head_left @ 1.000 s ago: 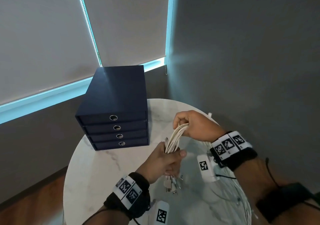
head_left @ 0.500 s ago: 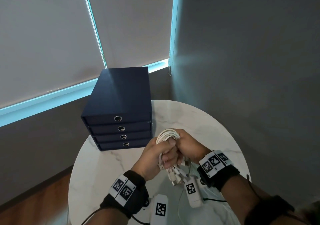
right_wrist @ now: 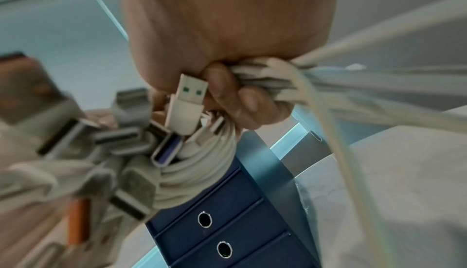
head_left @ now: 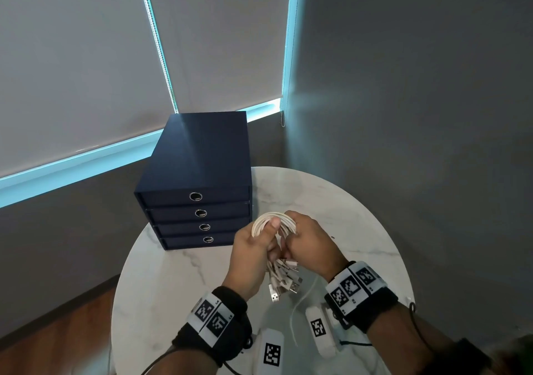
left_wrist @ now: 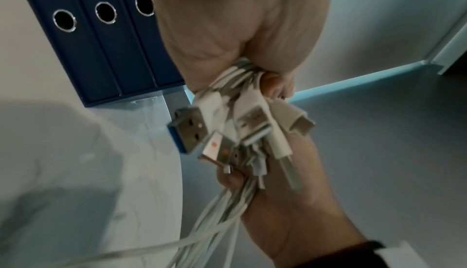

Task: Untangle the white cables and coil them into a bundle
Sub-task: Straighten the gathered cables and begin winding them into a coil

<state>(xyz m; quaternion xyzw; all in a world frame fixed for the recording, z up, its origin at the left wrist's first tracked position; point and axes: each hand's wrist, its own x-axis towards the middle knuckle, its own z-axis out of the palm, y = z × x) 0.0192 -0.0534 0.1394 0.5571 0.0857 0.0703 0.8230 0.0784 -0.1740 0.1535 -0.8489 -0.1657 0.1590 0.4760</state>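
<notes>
Lower centre of frame: your left hand (head_left: pixel 253 255) and right hand (head_left: pixel 310 247), fingers clenched round the white cables (head_left: pixel 274 221), mid-coiling; next, wind in the trailing slack.

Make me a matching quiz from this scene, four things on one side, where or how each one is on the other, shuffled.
Things:
1. cables
2. drawer box
3. plugs
4. table

States:
A. dangling below the hands
B. round, white marble
C. looped, gripped by left hand and right hand
D. dark blue, four ring pulls

Pairs: 1-C, 2-D, 3-A, 4-B
</notes>
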